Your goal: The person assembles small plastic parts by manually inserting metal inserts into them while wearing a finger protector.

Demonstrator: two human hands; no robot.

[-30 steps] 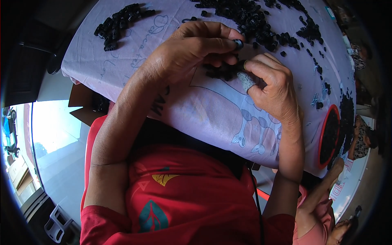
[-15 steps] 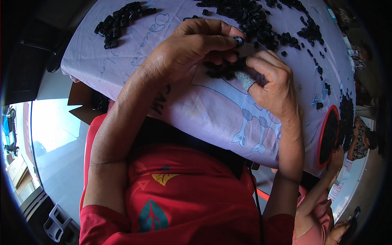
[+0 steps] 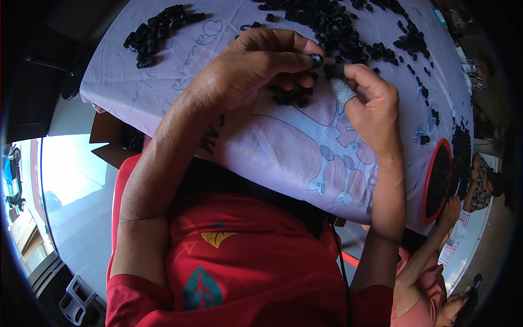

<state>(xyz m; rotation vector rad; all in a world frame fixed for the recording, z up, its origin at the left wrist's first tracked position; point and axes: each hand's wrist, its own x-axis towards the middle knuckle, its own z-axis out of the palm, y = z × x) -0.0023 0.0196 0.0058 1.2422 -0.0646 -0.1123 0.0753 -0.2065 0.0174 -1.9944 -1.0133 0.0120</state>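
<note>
The left hand (image 3: 261,61) pinches a small black part (image 3: 316,59) between thumb and finger; the right hand (image 3: 377,106), wearing a grey thumb wrap (image 3: 342,91), pinches a dark piece (image 3: 333,71) just beside it. Over the counter (image 3: 267,143), a light, steady grip seems best.

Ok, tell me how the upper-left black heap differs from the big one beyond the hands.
Size: the upper-left heap is small; the central heap is far larger.
Spread: the upper-left heap is compact, while the central heap has loose pieces strewn around it.
Place: the upper-left heap lies left of the left hand; the central heap lies beyond it and the right hand.
Shared: both are black pieces on the pale purple tablecloth.
</note>
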